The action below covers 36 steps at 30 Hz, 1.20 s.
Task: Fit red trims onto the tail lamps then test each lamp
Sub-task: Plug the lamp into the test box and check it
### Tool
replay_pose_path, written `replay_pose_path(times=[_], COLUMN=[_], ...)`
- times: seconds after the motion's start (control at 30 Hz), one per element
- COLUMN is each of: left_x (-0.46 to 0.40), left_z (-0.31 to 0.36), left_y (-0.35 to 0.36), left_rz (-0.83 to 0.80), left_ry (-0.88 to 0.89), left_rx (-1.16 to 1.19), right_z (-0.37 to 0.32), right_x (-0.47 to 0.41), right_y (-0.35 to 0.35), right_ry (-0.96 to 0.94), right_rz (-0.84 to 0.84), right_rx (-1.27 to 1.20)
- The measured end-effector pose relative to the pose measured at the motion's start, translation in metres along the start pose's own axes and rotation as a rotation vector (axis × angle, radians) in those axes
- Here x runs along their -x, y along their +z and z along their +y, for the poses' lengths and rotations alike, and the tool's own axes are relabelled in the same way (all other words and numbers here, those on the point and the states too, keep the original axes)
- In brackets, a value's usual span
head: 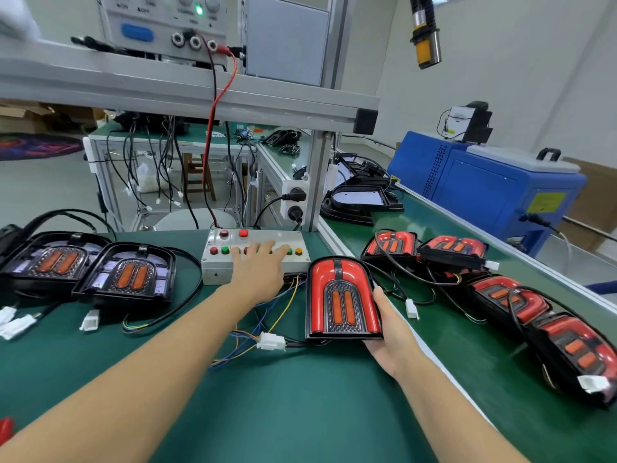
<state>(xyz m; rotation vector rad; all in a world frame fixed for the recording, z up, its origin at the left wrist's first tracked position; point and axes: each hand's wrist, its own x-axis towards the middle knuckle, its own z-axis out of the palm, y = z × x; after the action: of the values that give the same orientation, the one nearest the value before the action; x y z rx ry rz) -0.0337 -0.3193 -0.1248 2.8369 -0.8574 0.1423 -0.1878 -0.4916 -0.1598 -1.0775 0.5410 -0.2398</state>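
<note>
Forearms: both reach up from the bottom edge over the green bench mat (300, 406), left one angling toward the middle, right one toward the lamp

Right hand (389, 332): cradles the lower right corner of the trimmed tail lamp (342, 297), palm under it, thumb up along its right edge, so it's holding, not pinching hard as far as anyone can tell

Lamp position: stands tilted up facing the camera, long axis running away from the person, red trim arching over the top, two orange bars in the centre; nothing looks lit, though that's hard to call

Lamp wiring: its lead runs out the bottom left to a white connector (271, 341) that looks mated to the coloured wires heading back toward the box

Left hand (258, 265): flat on the grey button box (255, 253), fingers spread wide and straight across the lower row of buttons, holding nothing; which button is under a fingertip can't be made out

Key relation: box sits just left of and behind the lamp, so the left hand is the nearer one for pressing while the right keeps the face in view

Step, best guess: testing this lamp, trim already on

Waiting: untrimmed lamps (128, 274) lie to the left, trimmed lamps (454, 250) piled on the right
</note>
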Motion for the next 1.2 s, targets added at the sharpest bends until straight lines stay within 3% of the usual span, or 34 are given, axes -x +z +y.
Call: replay_pose_path(times=[0.1, 0.2, 0.53, 0.7, 0.83, 1.03, 1.2], left_x=[0.028, 0.060, 0.116, 0.119, 0.118, 0.119, 0.121], left_z=[-0.009, -0.020, -0.032, -0.028, -0.031, -0.036, -0.039], left_y=[-0.008, -0.010, 0.006, 0.003, -0.003, -0.013, -0.025], left_rz=[0.056, 0.102, 0.037, -0.064, -0.048, -0.086, -0.020], left_ry=[0.143, 0.295, 0.499, 0.479, 0.438, 0.369, 0.291], left_rx=[0.264, 0.370, 0.247, 0.209, 0.235, 0.350, 0.554], right_z=[-0.002, -0.003, 0.000, -0.004, -0.001, -0.004, -0.006], right_x=[0.000, 0.002, 0.015, 0.017, 0.021, 0.018, 0.019], right_y=[-0.001, -0.001, 0.000, -0.001, 0.005, 0.011, 0.010], right_ry=[0.021, 0.042, 0.060, 0.091, 0.128, -0.060, -0.068], right_rz=[-0.001, 0.016, 0.035, 0.066, 0.051, 0.127, 0.104], right_rx=[0.043, 0.056, 0.100, 0.166, 0.225, 0.730, 0.791])
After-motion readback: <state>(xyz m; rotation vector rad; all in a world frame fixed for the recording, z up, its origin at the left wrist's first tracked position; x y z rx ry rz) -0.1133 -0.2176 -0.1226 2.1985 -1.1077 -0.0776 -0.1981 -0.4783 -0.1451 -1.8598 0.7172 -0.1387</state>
